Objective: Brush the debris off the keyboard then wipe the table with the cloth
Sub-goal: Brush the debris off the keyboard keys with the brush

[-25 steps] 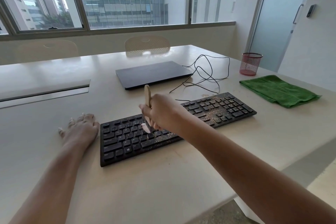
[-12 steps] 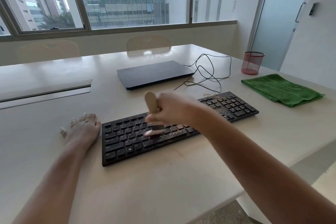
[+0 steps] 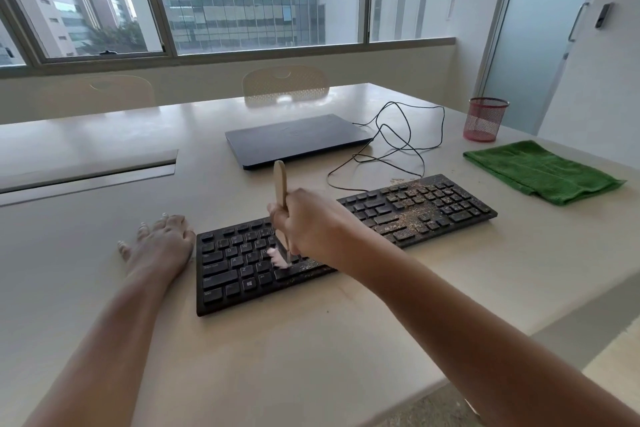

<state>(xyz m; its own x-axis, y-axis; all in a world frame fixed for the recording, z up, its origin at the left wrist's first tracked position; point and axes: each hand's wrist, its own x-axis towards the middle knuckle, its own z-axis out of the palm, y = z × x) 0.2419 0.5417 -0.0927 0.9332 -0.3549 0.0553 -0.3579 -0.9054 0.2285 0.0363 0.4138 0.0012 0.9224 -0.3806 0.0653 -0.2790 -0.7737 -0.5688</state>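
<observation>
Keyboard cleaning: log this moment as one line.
step: brushing | right hand: grips brush on keyboard | left hand: flat on table | cloth: untouched

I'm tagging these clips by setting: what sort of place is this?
Most likely an office meeting room: a long pale table with a closed laptop and a keyboard on it, a frosted glass door, and office blocks outside the wide window.

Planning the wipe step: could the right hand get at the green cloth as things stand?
Probably not yet: the right hand grips the brush over the keyboard. The path to the green cloth looks open, but the brush must go down first.
</observation>
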